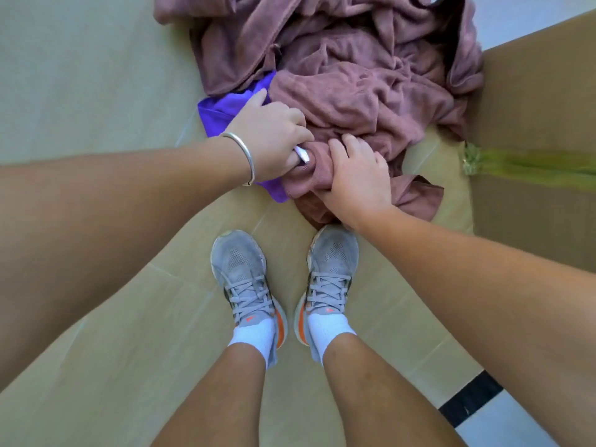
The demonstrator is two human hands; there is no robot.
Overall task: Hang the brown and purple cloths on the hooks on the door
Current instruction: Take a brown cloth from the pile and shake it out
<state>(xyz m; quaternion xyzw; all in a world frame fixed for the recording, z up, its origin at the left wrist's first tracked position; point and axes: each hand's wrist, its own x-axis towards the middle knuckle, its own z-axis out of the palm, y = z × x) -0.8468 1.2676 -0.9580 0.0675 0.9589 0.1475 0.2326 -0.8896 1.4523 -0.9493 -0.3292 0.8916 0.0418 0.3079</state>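
Cardboard sheets (pixel 96 91) cover the floor, where the crumpled brown towel cloth (pixel 354 75) lies heaped over the purple cloth (pixel 225 108) ahead of grey laced sneakers (pixel 242 272). Both hands reach down: left hand (pixel 274 137), with a silver bangle (pixel 242 156), pinches a white tag (pixel 302 153), while right hand (pixel 354 175) grips a brown fold.

This looks like an indoor room, though the sort of room cannot be told. The floor (pixel 96 75) is covered with flat cardboard sheets (pixel 532 91) joined at seams, one seam sealed with green tape (pixel 532 167). Left of that tape, a heap of cloths (pixel 354 75) lies straight on the cardboard. Below the tape, at the sheet's edge, pale flooring with a black strip (pixel 471 403) shows.
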